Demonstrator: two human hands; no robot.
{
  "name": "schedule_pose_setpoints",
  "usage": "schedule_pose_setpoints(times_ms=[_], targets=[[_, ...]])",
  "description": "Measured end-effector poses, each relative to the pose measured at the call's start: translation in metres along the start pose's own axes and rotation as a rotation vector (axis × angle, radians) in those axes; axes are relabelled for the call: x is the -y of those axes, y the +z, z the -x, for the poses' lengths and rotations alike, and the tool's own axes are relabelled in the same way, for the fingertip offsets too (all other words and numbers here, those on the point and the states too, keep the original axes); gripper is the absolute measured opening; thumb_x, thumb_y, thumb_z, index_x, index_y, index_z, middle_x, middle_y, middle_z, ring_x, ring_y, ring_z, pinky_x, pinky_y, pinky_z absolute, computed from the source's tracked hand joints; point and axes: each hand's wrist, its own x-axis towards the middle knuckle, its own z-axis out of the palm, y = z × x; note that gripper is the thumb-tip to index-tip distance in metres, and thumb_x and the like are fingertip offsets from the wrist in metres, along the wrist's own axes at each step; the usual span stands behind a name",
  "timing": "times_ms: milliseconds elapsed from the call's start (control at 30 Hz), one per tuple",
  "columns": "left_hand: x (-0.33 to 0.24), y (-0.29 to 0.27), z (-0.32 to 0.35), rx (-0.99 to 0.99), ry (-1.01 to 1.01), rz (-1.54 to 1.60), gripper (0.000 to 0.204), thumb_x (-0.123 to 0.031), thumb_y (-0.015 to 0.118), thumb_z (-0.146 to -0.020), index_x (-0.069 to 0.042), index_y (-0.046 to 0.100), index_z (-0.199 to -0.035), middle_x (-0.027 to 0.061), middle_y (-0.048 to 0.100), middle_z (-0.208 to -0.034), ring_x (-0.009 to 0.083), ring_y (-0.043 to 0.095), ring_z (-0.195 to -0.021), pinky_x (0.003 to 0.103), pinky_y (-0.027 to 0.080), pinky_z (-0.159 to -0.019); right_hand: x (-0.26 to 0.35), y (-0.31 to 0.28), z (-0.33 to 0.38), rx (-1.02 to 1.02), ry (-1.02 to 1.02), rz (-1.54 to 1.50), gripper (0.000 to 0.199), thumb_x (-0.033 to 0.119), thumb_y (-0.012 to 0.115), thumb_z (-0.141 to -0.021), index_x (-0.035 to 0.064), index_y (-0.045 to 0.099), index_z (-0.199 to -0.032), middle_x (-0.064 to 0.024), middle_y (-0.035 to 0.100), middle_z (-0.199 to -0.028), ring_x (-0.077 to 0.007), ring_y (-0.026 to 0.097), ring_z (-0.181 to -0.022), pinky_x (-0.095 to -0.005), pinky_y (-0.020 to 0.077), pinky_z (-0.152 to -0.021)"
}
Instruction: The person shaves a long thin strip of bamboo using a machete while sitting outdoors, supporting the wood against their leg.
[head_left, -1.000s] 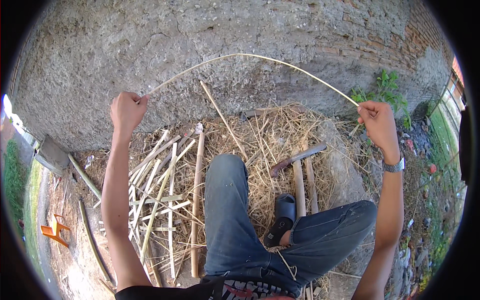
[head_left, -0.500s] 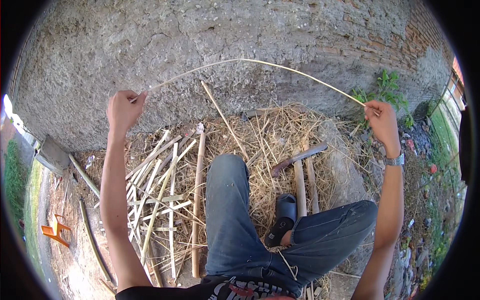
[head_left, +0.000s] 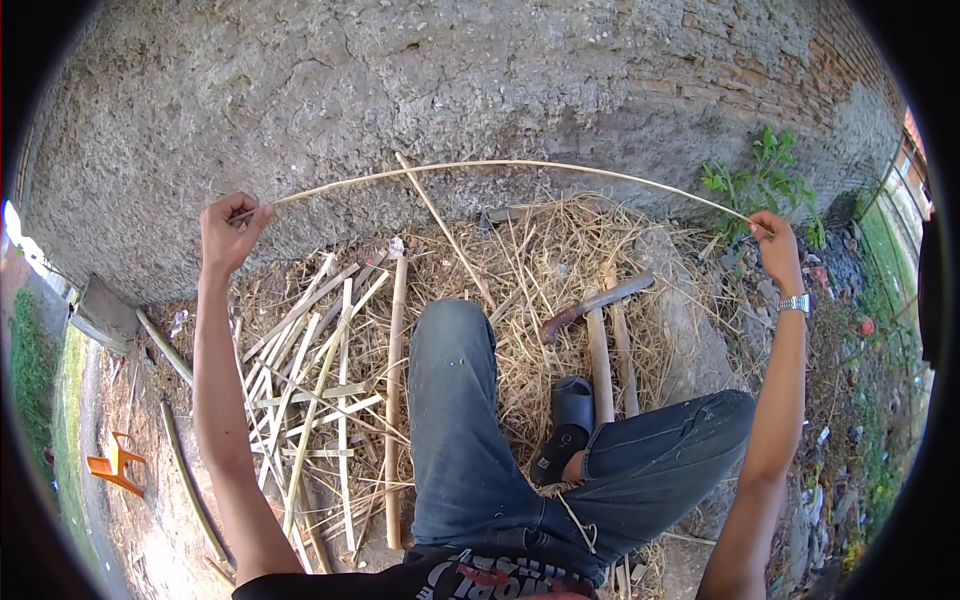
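Lightly Bowed, a Thin Strip Is Held Between Two Hands

At far left, an orange chair (head_left: 117,465) is seen on bare ground. Next, the near end of the thin strip (head_left: 505,163) is pinched between the thumb and curled fingers of the left hand (head_left: 235,232). Below, pale split pieces (head_left: 318,400) are strewn crosswise, bordered on the right by a long round pole (head_left: 394,440). From there the strip is carried in a shallow arch before the rough wall (head_left: 400,80), and in this view the top of a slender stick (head_left: 445,232) is crossed by it. Straw (head_left: 560,245) is scattered beyond the knee, where a brown-handled machete (head_left: 600,303) is laid across two pale poles (head_left: 599,370). Near a green plant (head_left: 765,185), the strip's other end is pinched by the thumb and fingers of the right hand (head_left: 777,250); a metal-banded watch (head_left: 795,303) is worn on that wrist.
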Motion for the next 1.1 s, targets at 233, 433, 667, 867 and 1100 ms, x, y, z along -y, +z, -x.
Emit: schedule_pose_setpoints(times_ms=[233,433,667,867,1100], targets=[[0.027,-0.003,-0.002,-0.026,0.007,0.001,0.044,-0.041,0.086,-0.091,-0.001,0.073,-0.078,-0.0014,0.059,-0.060,0.0059,0.044,-0.057,0.029,0.029,-0.052,0.026,0.020,0.016,0.024,0.014,-0.116,0.013,0.007,0.068,-0.100,0.0004,0.072,-0.111,-0.0087,0.073,-0.092,-0.0168,0.065,-0.086,-0.0343,0.0515,-0.083],[0.029,0.006,0.003,-0.076,-0.002,-0.002,0.044,-0.040,0.086,-0.092,-0.001,0.072,-0.077,-0.0036,0.054,-0.058,0.0057,0.040,-0.056,0.030,0.027,-0.053,0.033,0.028,0.033,0.087,0.105,-0.128,0.012,0.008,0.066,-0.102,-0.0007,0.070,-0.109,-0.0083,0.076,-0.097,-0.0174,0.070,-0.094,-0.0350,0.0531,-0.089],[0.032,0.009,0.006,-0.061,-0.030,0.023,0.045,-0.042,0.083,-0.093,-0.001,0.071,-0.078,-0.0038,0.053,-0.058,0.0051,0.039,-0.056,0.029,0.026,-0.053,0.036,0.036,0.041,0.154,0.112,-0.209,0.012,0.006,0.067,-0.102,-0.0009,0.070,-0.110,-0.0086,0.078,-0.101,-0.0184,0.073,-0.099,-0.0350,0.0537,-0.091],[0.031,0.009,0.008,-0.041,-0.047,0.015,0.043,-0.040,0.084,-0.092,-0.001,0.071,-0.079,-0.0025,0.056,-0.060,0.0056,0.044,-0.059,0.029,0.032,-0.053,0.053,0.032,0.038,0.144,0.128,-0.065,0.013,0.010,0.070,-0.101,-0.0005,0.071,-0.108,-0.0092,0.077,-0.099,-0.0177,0.071,-0.092,-0.0346,0.0538,-0.086],[-0.038,0.046,0.019,0.113,0.126,-0.242,0.030,-0.035,0.085,-0.089,-0.006,0.077,-0.088,0.0053,0.072,-0.075,0.0189,0.063,-0.063,0.036,0.049,-0.063,0.106,0.045,0.048,0.061,-0.118,0.024,0.014,0.016,0.075,-0.096,0.0071,0.076,-0.106,-0.0136,0.079,-0.099,-0.0329,0.075,-0.096,-0.0436,0.0520,-0.091]])
